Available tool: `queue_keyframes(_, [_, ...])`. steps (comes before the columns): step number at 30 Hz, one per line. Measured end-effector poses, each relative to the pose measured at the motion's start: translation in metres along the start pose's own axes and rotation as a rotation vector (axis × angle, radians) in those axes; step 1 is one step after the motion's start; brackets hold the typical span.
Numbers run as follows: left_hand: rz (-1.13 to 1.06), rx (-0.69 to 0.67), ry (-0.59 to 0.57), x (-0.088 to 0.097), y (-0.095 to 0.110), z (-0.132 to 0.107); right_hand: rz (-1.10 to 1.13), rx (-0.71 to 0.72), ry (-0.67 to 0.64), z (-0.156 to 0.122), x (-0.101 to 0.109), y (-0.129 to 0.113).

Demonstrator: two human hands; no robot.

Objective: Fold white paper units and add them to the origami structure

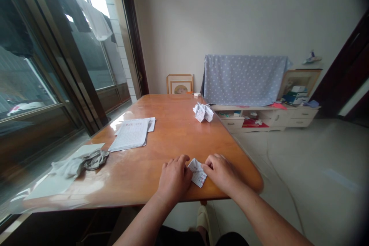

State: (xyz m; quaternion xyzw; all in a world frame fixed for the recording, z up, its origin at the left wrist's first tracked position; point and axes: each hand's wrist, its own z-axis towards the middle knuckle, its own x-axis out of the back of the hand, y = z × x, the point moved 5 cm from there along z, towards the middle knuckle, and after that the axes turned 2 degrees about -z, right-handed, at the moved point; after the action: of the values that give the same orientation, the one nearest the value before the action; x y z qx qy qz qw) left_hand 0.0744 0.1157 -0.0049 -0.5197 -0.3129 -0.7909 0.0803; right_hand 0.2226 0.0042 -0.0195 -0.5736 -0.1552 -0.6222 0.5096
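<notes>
Both my hands rest at the near edge of the orange wooden table (173,138). My left hand (174,177) and my right hand (220,173) press from either side on a small folded sheet of printed paper (197,173), whose middle part shows between them. The fingers of both hands touch its edges, and part of the paper is hidden under them. Farther up the table stands a folded paper figure (203,112) with printed pleats. A stack of printed sheets (131,134) lies to the left.
A crumpled grey cloth (86,161) lies on a pale sheet (54,177) at the table's left edge, beside a tall window (57,65). A low cream cabinet (259,117) draped with dotted blue cloth (245,80) stands beyond the table's far right corner.
</notes>
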Motion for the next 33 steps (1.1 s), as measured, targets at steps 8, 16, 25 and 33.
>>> queue_keyframes(8, [0.046, -0.027, -0.019, -0.0002, 0.0048, -0.001, -0.032, 0.021, 0.032, -0.0007, -0.0007, -0.002])
queue_keyframes(16, [0.057, -0.035, -0.019, -0.0041, 0.0027, 0.0005, -0.091, 0.011, 0.049, -0.0019, 0.0006, -0.006])
queue_keyframes(25, [-0.032, -0.045, -0.029, 0.0014, 0.0015, -0.0024, -0.116, 0.014, 0.065, -0.0019, -0.0001, -0.0065])
queue_keyframes(33, [-0.051, -0.06, -0.07, 0.0023, -0.001, -0.0024, -0.123, 0.037, 0.08, -0.0023, -0.0021, -0.004])
